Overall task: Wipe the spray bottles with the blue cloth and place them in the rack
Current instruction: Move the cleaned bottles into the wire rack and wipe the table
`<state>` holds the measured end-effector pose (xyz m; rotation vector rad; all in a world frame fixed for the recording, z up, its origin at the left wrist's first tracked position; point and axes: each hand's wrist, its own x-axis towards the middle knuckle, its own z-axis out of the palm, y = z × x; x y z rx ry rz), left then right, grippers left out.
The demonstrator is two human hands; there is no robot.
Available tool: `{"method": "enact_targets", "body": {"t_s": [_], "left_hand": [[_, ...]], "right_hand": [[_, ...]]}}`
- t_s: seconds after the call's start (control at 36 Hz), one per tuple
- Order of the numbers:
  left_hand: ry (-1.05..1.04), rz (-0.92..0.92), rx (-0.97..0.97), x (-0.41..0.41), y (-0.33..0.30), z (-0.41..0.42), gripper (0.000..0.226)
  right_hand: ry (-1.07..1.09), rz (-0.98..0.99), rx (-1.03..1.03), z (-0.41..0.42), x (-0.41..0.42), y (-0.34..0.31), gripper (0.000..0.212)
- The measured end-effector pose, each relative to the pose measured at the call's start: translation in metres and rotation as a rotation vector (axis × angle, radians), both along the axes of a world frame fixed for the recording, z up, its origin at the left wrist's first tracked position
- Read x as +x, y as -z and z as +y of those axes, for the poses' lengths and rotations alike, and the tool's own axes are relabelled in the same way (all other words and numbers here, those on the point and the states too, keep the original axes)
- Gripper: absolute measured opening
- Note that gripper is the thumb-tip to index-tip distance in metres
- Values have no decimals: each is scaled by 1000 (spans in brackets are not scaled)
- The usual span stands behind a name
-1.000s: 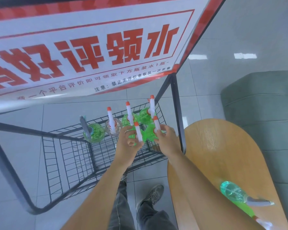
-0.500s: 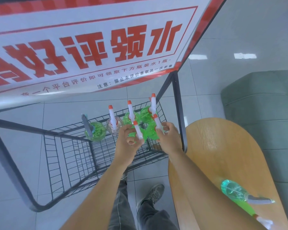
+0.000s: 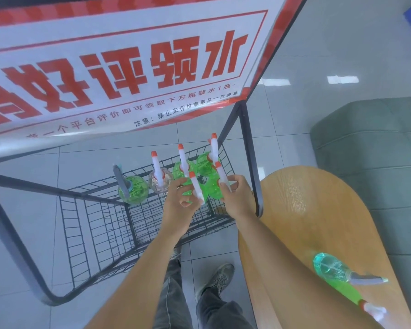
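Observation:
A black wire rack (image 3: 100,210) holds several spray bottles in a row along its far side, most green with white, red-tipped nozzles. My left hand (image 3: 179,205) grips one green bottle (image 3: 188,189) by its neck over the rack. Right beside it, my right hand (image 3: 236,198) grips another green bottle (image 3: 214,186) at its white nozzle. Two more bottles lie on the wooden table: a teal one (image 3: 330,267) and a green one (image 3: 347,292). No blue cloth shows in view.
A large white-and-red sign (image 3: 119,67) hangs over the rack's black frame (image 3: 249,157). The rounded wooden table (image 3: 318,210) is at the right, a grey-green sofa (image 3: 370,148) behind it. My legs and shoes stand on the tiled floor (image 3: 33,233).
Both hands with their bottles have shifted slightly up and away along the rack's right end. The bottles on the table have not moved.

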<state>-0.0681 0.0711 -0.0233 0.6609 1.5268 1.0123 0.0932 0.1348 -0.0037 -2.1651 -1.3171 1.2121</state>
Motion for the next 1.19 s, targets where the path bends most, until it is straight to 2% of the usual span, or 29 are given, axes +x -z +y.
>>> {"method": "enact_targets", "body": {"t_s": [0.08, 0.33, 0.53, 0.67, 0.83, 0.94, 1.06, 1.14, 1.19], "left_hand": [[4, 1, -1, 0, -2, 0, 62], [-7, 69, 3, -5, -11, -8, 62], [11, 144, 7, -5, -31, -20, 61], [42, 107, 20, 13, -50, -31, 53], [185, 100, 39, 65, -65, -41, 51], [321, 49, 65, 115, -71, -49, 51], [465, 101, 101, 168, -65, -60, 54], [625, 196, 144, 206, -61, -69, 49], [711, 174, 140, 234, -61, -76, 50]], "right_hand": [[-37, -50, 20, -4, 1, -5, 35], [-87, -1, 59, -32, 7, -19, 46], [-166, 114, 93, -63, 17, -38, 47], [-166, 167, 108, -88, 35, -51, 49], [-85, 143, 130, -120, 77, -54, 50], [40, 185, 118, -147, 119, -69, 35], [195, 170, 156, -179, 168, -71, 36], [273, 141, 163, -204, 205, -69, 34], [335, 143, 170, -223, 229, -64, 35]]}}
